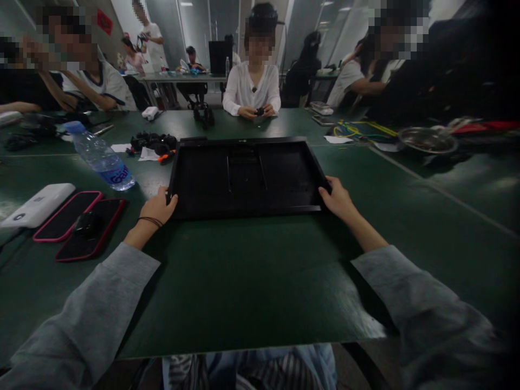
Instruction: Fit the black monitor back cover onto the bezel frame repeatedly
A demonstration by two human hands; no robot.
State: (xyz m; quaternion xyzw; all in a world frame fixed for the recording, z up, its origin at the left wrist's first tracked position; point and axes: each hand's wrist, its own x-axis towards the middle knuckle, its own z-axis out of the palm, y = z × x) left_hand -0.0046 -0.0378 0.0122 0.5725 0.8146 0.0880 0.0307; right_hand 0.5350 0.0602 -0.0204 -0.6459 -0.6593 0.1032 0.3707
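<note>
A wide, shallow black tray-like frame [203, 212] lies on the green table in front of me, its raised rim facing up. Two thin ridges and a darker recess show in the middle of its floor. My left hand [157, 207] grips its left edge, thumb over the rim, with a dark band around the wrist. On the opposite side, my right hand [338, 198] is closed on the right edge in the same way. The fingers under the rim are hidden on both sides.
To the left stand a water bottle [103, 160], a white power bank [38, 206] and two red-edged phones [91, 238]. Black parts [152, 143] lie behind the frame's left corner. A metal bowl [428, 141] and yellow cables [353, 130] are at right. A person [252, 89] sits opposite.
</note>
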